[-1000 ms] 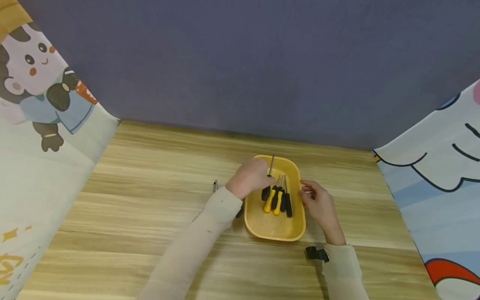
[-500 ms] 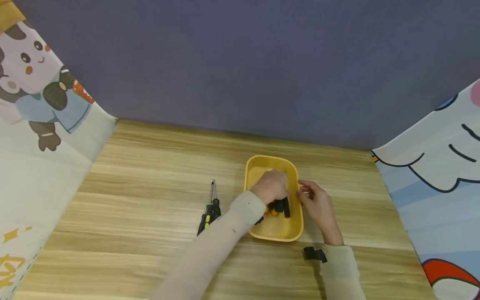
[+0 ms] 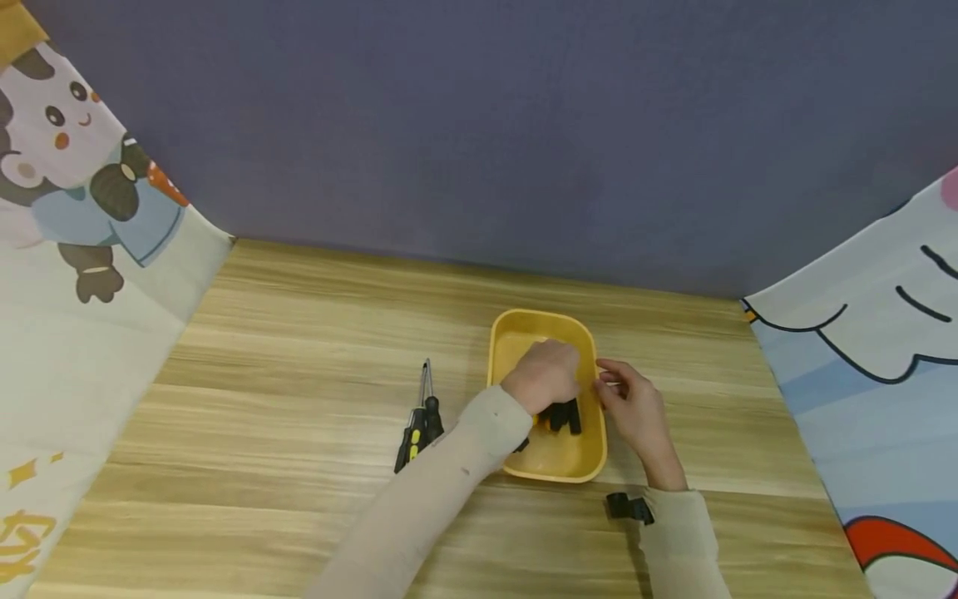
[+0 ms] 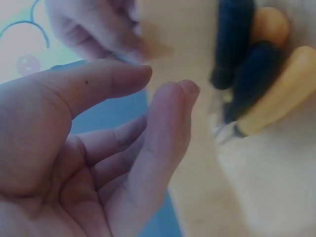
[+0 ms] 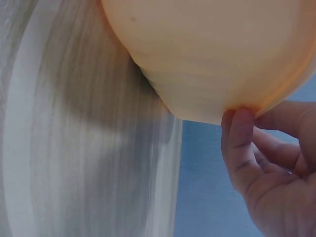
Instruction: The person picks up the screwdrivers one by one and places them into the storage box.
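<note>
Inside the yellow plastic tray point(image 3: 554, 466) lie several screwdrivers point(image 3: 566, 416), their handles black or yellow. My left hand point(image 3: 545, 373) is over them and hides most of the shafts. In the left wrist view its thumb and fingers stand apart with nothing between them, beside black and yellow handles point(image 4: 276, 96). My right hand point(image 3: 634, 408) is at the tray's right side. In the right wrist view, its fingertips point(image 5: 241, 123) pinch the tray at its rim.
A few screwdrivers point(image 3: 421, 428) with black handles lie on the wooden table point(image 3: 299, 399) left of the tray, partly covered by the left sleeve point(image 3: 427, 499). A black strap point(image 3: 629, 507) is by the right cuff. A dark wall panel point(image 3: 479, 141) stands behind.
My left hand has moved right from the tray's left side to over the handles, uncovering the screwdrivers on the table. Over the last half second it shifts only slightly. My right hand stays put.
</note>
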### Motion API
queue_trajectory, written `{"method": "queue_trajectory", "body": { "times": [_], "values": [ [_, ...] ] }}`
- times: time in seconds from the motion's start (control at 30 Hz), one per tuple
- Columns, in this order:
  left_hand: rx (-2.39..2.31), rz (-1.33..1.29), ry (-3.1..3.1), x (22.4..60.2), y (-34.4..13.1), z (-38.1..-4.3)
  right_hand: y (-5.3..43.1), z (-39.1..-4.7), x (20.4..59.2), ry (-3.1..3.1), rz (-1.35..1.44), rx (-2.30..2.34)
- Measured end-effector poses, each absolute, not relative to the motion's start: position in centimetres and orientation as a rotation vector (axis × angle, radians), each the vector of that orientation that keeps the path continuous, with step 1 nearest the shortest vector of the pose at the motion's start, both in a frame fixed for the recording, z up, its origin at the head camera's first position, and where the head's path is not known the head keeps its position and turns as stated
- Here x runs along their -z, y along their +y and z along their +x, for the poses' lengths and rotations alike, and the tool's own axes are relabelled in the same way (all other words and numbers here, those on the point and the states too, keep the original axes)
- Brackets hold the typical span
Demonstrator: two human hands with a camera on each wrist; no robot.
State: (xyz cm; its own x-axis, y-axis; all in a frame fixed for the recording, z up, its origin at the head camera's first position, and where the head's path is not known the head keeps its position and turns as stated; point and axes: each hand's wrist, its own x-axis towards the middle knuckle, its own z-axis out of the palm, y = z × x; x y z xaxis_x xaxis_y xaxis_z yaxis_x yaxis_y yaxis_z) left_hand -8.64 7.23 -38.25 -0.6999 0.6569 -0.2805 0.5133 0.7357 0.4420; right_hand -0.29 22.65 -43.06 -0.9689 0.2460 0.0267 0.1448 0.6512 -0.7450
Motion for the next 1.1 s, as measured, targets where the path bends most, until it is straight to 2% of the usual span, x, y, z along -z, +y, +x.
{"method": "queue_trajectory", "body": {
  "times": [0.53, 1.1],
  "values": [
    [-0.648, 0.955, 2.621, 33.4, 0.8, -6.4, 22.7, -0.2, 43.0, -2.733, -0.311, -1.196],
    [-0.802, 0.761, 2.753, 35.6, -5.4, -6.0, 23.7, -1.5, 43.2, -2.73, -0.248, -1.174]
  ]
}}
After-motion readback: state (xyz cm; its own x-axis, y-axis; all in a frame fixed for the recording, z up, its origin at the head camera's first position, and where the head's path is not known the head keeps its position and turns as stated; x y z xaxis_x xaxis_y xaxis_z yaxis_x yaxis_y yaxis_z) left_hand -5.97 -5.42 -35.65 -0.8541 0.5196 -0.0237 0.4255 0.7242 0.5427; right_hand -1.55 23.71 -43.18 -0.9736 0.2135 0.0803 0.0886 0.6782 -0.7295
